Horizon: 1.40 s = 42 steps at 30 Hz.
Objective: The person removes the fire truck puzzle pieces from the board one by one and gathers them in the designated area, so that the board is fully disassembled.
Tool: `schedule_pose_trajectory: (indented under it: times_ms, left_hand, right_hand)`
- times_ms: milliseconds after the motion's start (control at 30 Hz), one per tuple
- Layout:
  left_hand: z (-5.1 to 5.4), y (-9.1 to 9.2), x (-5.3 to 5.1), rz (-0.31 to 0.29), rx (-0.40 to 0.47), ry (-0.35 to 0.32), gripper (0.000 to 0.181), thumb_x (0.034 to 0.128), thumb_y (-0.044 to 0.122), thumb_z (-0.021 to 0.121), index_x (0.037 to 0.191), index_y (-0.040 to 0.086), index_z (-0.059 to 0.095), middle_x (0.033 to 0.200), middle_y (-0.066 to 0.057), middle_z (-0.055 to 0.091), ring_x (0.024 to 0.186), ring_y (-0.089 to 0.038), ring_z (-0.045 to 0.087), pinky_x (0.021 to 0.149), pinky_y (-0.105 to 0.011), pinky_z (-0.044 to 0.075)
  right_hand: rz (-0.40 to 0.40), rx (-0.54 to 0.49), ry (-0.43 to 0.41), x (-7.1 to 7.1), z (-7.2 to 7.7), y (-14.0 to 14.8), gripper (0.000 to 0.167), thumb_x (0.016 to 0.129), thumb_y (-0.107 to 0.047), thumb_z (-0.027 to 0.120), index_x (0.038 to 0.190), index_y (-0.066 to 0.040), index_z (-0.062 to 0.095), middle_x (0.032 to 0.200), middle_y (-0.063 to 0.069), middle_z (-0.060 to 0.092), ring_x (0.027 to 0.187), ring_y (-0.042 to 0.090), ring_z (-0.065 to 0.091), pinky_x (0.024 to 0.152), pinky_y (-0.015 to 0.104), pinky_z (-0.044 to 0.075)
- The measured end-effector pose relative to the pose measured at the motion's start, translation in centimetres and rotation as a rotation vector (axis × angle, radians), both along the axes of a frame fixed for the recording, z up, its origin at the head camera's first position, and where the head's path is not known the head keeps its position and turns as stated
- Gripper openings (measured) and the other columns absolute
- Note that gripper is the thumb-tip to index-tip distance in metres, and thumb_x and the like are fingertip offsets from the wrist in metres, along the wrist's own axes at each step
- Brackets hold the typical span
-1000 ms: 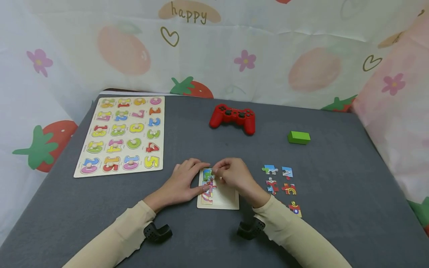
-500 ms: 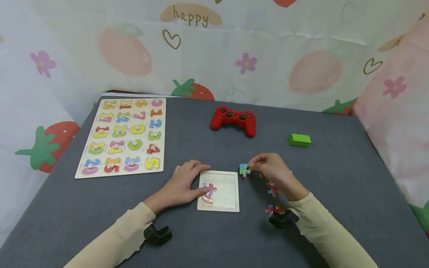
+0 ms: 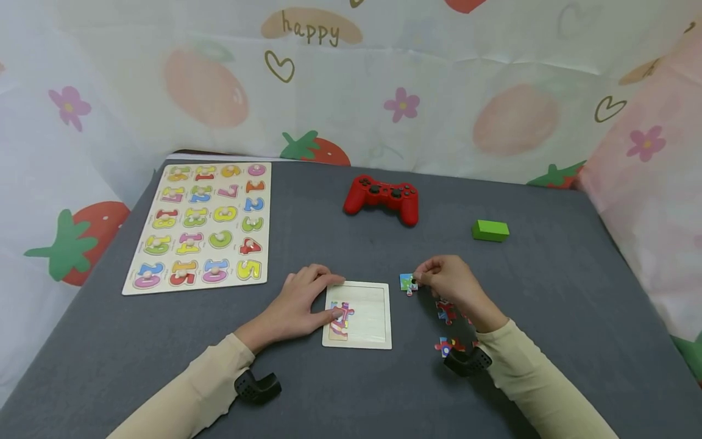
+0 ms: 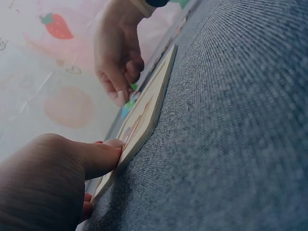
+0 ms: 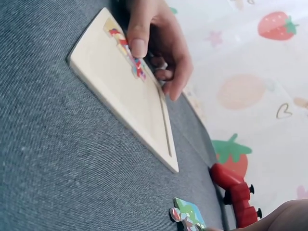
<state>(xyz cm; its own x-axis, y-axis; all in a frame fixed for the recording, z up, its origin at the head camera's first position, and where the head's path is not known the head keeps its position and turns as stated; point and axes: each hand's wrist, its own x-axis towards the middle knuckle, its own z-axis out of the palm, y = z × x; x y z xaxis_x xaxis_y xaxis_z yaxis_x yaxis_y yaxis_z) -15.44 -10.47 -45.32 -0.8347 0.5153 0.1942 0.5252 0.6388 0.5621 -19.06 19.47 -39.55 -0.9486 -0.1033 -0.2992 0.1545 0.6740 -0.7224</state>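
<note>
A small wooden puzzle board (image 3: 370, 317) lies flat on the grey tabletop, with pink and multicoloured jigsaw pieces (image 3: 339, 330) joined along its left side. My left hand (image 3: 298, 302) rests at the board's left edge. Its thumb presses on those pieces, and its fingers lie along the outer edge, as the right wrist view also shows. To the right of the board, my right hand (image 3: 455, 285) pinches a blue-and-green jigsaw piece (image 3: 406, 282) by its right side. That piece (image 5: 189, 212) shows at the bottom of the right wrist view; whether it touches the table I cannot tell.
Several loose jigsaw pieces (image 3: 445, 312) lie beneath and beside the right forearm, partly hidden. A large number puzzle board (image 3: 205, 228) occupies the left of the table. Toward the back are a red game controller (image 3: 381, 198) and a green block (image 3: 490, 230).
My right hand has carried the blue-and-green jigsaw piece from the board's upper left corner out to the right, slowing over the last half second. The left hand has stayed on the board.
</note>
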Motion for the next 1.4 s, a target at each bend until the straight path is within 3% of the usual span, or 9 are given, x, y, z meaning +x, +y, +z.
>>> schedule_pose_trajectory:
  times_ms: [133,333,633,767,933,1033,1267,1400]
  left_hand:
    - [-0.1,0.0,0.0,-0.002,0.002,0.003,0.051,0.0854,0.041,0.067,0.13,0.019,0.058,0.12,-0.002,0.05,0.111,-0.018,0.045,0.086,-0.038,0.031]
    - [-0.1,0.0,0.1,0.0,0.001,0.012,0.049,0.0853,0.04,0.068,0.129,0.02,0.059,0.119,-0.002,0.05,0.109,-0.017,0.045,0.085,-0.038,0.031]
    - [-0.2,-0.1,0.0,-0.021,-0.031,0.032,0.046,0.087,0.041,0.067,0.128,0.02,0.06,0.118,-0.002,0.049,0.106,-0.017,0.044,0.085,-0.038,0.03]
    - [-0.1,-0.1,0.1,-0.029,-0.036,0.033,0.049,0.0875,0.041,0.066,0.13,0.018,0.057,0.12,-0.002,0.049,0.109,-0.018,0.044,0.087,-0.039,0.03]
    - [-0.3,-0.1,0.1,-0.039,-0.042,0.047,0.052,0.0889,0.041,0.064,0.134,0.016,0.053,0.123,-0.004,0.049,0.113,-0.02,0.044,0.088,-0.041,0.03]
    - [-0.5,-0.1,0.2,-0.039,-0.043,0.056,0.052,0.0892,0.039,0.063,0.134,0.016,0.053,0.123,-0.004,0.049,0.112,-0.02,0.044,0.087,-0.04,0.031]
    - [-0.4,-0.3,0.2,-0.056,-0.03,0.033,0.053,0.0902,0.042,0.061,0.136,0.016,0.051,0.125,-0.003,0.048,0.114,-0.018,0.043,0.087,-0.039,0.03]
    - [0.1,-0.6,0.0,-0.087,0.006,-0.014,0.064,0.0849,0.045,0.068,0.138,0.016,0.048,0.128,-0.003,0.046,0.118,-0.018,0.043,0.087,-0.04,0.029]
  right_hand:
    - [0.003,0.049,0.029,0.2,0.1,-0.3,0.012,0.092,-0.014,0.063,0.093,-0.004,0.07,0.063,0.01,0.059,0.046,0.014,0.046,0.046,0.029,0.038]
    - [0.026,0.141,0.105,0.4,0.3,-0.6,0.012,0.09,-0.015,0.066,0.093,-0.005,0.071,0.073,0.009,0.065,0.05,0.014,0.051,0.048,0.029,0.042]
    - [0.044,0.174,0.263,1.2,1.4,-0.9,0.012,0.091,-0.015,0.065,0.094,-0.006,0.07,0.08,0.008,0.069,0.061,0.016,0.054,0.055,0.03,0.042]
    - [0.129,0.155,0.27,2.2,1.4,-2.7,0.01,0.09,-0.015,0.067,0.096,-0.008,0.07,0.083,0.004,0.068,0.06,0.014,0.054,0.054,0.029,0.044]
    - [0.354,0.111,0.275,3.8,0.2,-5.9,0.015,0.088,-0.014,0.069,0.102,-0.009,0.069,0.086,0.0,0.066,0.06,0.009,0.053,0.054,0.025,0.045]
    - [0.446,0.101,0.297,4.6,-0.6,-7.5,0.02,0.086,-0.013,0.071,0.105,-0.008,0.068,0.088,0.0,0.063,0.065,0.008,0.052,0.058,0.023,0.044]
    - [0.445,0.147,0.335,5.1,-1.5,-9.1,0.023,0.08,-0.016,0.077,0.1,-0.013,0.066,0.087,0.001,0.056,0.07,0.01,0.047,0.064,0.025,0.042]
    - [0.433,0.146,0.354,4.9,-1.5,-9.3,0.021,0.08,-0.017,0.078,0.097,-0.013,0.066,0.085,0.0,0.055,0.07,0.011,0.047,0.065,0.026,0.042]
